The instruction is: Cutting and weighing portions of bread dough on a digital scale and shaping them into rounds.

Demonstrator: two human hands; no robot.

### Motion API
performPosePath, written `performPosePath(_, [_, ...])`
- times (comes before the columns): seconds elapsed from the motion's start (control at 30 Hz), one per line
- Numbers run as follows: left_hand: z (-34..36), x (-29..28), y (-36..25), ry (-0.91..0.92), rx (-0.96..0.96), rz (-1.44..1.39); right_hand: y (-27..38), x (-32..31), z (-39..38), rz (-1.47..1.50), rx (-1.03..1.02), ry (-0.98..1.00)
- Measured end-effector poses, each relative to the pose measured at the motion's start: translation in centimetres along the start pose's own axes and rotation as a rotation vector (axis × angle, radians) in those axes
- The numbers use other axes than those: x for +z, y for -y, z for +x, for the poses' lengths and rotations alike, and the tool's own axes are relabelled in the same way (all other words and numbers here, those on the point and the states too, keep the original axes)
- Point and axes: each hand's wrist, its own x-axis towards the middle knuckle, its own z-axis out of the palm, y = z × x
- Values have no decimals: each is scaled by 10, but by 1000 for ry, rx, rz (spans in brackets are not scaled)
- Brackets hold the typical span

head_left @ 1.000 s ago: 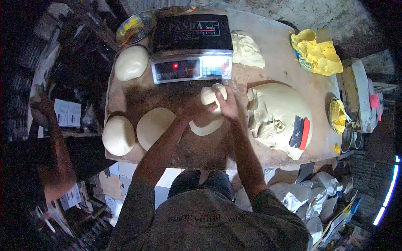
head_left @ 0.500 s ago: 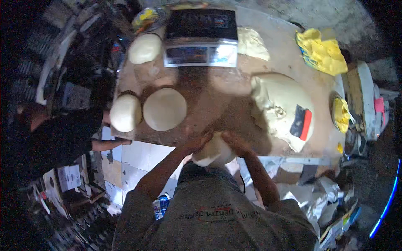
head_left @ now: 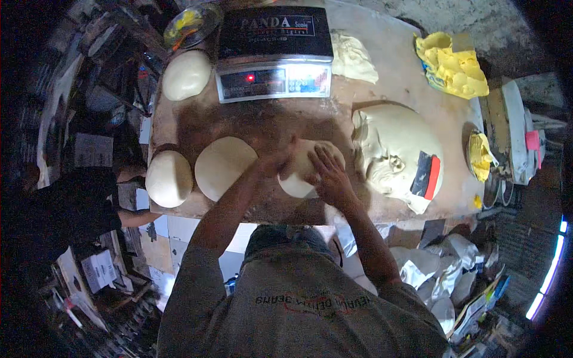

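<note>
A round ball of pale dough [head_left: 301,182] sits on the wooden table in front of me. My right hand [head_left: 330,178] lies on top of it at the right, fingers stretched out and a little apart. Against its left side rests my left hand [head_left: 279,162], slightly blurred, with the fingers extended. To the left are a second dough ball [head_left: 224,164], partly behind my left forearm, and a third dough ball [head_left: 169,180] at the table's left end. On the right spreads a large mass of dough [head_left: 388,134], with a red-handled scraper [head_left: 426,174] lying on it.
A digital scale [head_left: 274,59] stands at the back, between another dough ball [head_left: 187,74] and a flat dough piece [head_left: 353,58]. Yellow fat on a wrapper [head_left: 452,64] and a yellow-smeared tub [head_left: 481,156] are on the right. Another person's arms [head_left: 134,218] reach the table's left end.
My hands have moved forward with the dough ball, from the table's near edge onto the tabletop. My right hand now lies over its top. The view has shifted slightly.
</note>
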Motion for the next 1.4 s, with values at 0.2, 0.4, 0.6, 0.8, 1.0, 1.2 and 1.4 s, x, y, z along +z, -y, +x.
performPosePath(0.2, [23, -6, -24, -1004, 573, 1278, -57, 62, 86, 20, 201, -139])
performPosePath(0.4, [81, 41, 2, -612, 616, 738, -77, 63, 90, 194, 318, -233])
performPosePath(0.6, [91, 4, 69, -179, 618, 913, -55, 92, 35, -80, 169, -438])
performPosePath(0.8, [10, 60, 9, 87, 242, 1103, -9, 57, -52, -337, 23, -90])
performPosePath(1.0, [-34, 54, 5, -27, 400, 165, -36, 53, -65, -209, 327, 53])
performPosePath(1.2, [-92, 80, 146, -919, 387, 46, -76, 55, 15, 533, 131, 32])
performPosePath(1.4, [-61, 119, 64, -831, 169, -85, -37, 37, 37, 829, 298, 389])
